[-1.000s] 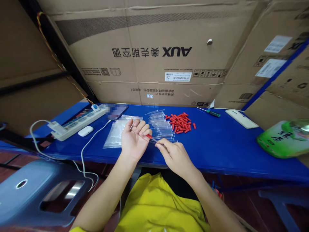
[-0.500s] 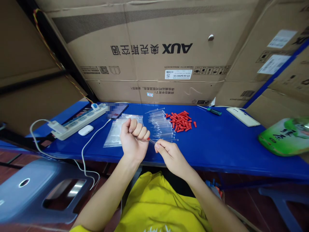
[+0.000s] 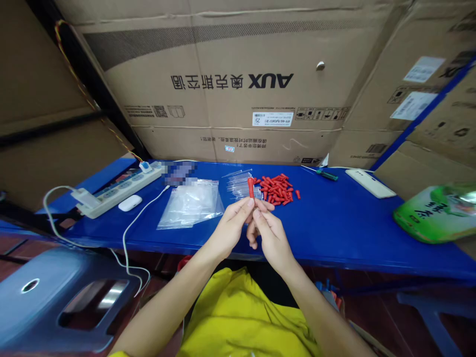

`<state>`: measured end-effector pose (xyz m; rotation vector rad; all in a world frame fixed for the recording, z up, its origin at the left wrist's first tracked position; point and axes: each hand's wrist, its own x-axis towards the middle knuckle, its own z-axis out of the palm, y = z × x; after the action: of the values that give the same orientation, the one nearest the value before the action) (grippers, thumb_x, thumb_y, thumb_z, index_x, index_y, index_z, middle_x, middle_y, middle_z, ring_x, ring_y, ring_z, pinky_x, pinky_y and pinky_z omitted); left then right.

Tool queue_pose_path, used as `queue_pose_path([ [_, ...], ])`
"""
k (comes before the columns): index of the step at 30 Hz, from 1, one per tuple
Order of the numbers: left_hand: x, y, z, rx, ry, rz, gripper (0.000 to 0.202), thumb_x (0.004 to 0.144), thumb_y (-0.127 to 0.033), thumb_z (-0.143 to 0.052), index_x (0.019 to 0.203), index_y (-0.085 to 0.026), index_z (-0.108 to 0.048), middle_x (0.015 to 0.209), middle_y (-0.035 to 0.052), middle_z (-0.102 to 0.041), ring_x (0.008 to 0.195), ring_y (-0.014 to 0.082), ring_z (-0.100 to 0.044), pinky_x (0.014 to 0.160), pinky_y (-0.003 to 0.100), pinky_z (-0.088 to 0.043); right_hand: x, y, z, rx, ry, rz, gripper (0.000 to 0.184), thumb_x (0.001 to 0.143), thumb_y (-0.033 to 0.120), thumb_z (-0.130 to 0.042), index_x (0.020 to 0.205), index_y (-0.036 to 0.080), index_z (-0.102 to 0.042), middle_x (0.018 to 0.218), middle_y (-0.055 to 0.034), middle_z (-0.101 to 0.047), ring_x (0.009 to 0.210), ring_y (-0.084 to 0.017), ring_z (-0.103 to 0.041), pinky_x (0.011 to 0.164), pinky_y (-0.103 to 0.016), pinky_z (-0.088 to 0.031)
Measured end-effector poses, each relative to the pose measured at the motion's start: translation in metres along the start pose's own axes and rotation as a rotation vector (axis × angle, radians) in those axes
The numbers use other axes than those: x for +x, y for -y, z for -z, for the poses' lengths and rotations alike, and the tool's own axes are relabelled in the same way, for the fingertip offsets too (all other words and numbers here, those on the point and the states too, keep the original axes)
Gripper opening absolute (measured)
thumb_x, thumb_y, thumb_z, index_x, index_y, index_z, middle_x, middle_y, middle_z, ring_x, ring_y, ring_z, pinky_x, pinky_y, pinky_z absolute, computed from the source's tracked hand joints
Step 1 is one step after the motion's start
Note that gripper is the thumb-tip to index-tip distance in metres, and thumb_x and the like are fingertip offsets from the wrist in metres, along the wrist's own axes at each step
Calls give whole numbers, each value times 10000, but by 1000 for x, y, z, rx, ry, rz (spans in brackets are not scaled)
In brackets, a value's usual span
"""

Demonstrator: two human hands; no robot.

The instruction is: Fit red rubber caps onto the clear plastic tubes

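A red rubber dropper bulb (image 3: 251, 186) points upward between my hands, over the near part of the blue table. My left hand (image 3: 235, 220) pinches its lower end between thumb and finger. Just below and to the right, my right hand (image 3: 270, 230) is closed close against the left one, thumb on the clear dropper tube under the bulb; fingers mostly hide that tube. Behind the hands lies a row of clear dropper tubes (image 3: 238, 184), partly covered by the raised bulb. To its right is a loose pile of red rubber bulbs (image 3: 275, 188).
Clear plastic bags (image 3: 191, 206) lie left of the tubes, near a phone with a blurred screen (image 3: 180, 173). Further left are a white earbud case (image 3: 130, 203) and a power strip (image 3: 122, 191). A screwdriver (image 3: 326, 174), a pale phone (image 3: 370, 183) and a green package (image 3: 435, 213) are at right.
My left hand has turned from a fist around the bulb to a thumb-and-finger pinch, moving right. The bulb now stands upright in view, and both hands are close together.
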<state>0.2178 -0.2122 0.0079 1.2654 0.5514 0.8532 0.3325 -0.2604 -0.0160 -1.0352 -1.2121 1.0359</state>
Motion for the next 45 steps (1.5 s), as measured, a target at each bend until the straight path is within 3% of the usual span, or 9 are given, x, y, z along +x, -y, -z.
queue_pose_path([
  [3,1,-3,5,192,-96,-187,374,1064,-518,-490,904,-191,-573,961,37,-725,586,106,-564,590,256,-513,5,5,18,-317,52,43,412,1067,538,-469,885,215,-650,703,-15,-677,626,-162,-653,626,-273,-505],
  [5,3,-6,11,437,-138,-325,377,1095,-455,-446,849,-188,-544,999,42,-707,778,133,-618,789,271,-516,9,10,35,-458,-22,73,349,1038,513,-543,901,222,-679,754,-22,-695,673,-168,-655,637,-272,-492],
  [6,3,-7,14,574,-136,-355,378,1109,-432,-416,856,-189,-558,912,28,-684,808,145,-617,825,276,-493,11,13,42,-451,-74,74,319,1041,505,-538,993,229,-691,762,-13,-686,645,-158,-625,614,-269,-483],
  [9,3,-7,19,906,-38,-349,356,1129,-383,-368,887,-200,-554,779,-4,-619,725,144,-580,750,271,-431,13,22,57,-279,-119,106,344,1019,512,-587,1214,238,-658,755,15,-649,601,-139,-573,569,-257,-490],
  [15,2,3,15,1248,39,-384,297,1138,-340,-340,975,-215,-554,865,11,-663,781,184,-621,725,291,-400,12,29,60,-136,-112,133,296,940,505,-727,972,216,-678,748,5,-685,606,-134,-650,584,-265,-576],
  [20,9,12,20,1391,62,-464,284,1141,-278,-308,1014,-196,-549,936,39,-687,826,200,-634,785,325,-402,12,23,69,-177,-60,78,313,930,485,-746,1072,210,-704,861,-28,-751,703,-165,-737,714,-323,-656],
  [25,18,25,25,1444,58,-476,297,1140,-263,-321,940,-193,-529,902,34,-692,791,195,-619,760,328,-374,18,12,81,-227,-19,34,307,883,464,-796,1028,198,-745,887,-54,-793,793,-217,-789,803,-373,-680],
  [34,20,34,26,1484,87,-485,253,1121,-206,-383,929,-187,-546,892,26,-710,772,185,-624,778,330,-350,22,2,90,-291,31,44,277,914,473,-760,960,201,-736,808,-48,-781,735,-218,-780,743,-358,-667],
  [45,20,33,26,1465,96,-467,290,1123,-209,-357,896,-191,-537,844,15,-702,733,172,-611,776,328,-336,21,1,86,-291,45,46,290,911,481,-756,939,194,-723,775,-41,-771,694,-208,-767,718,-347,-653],
])
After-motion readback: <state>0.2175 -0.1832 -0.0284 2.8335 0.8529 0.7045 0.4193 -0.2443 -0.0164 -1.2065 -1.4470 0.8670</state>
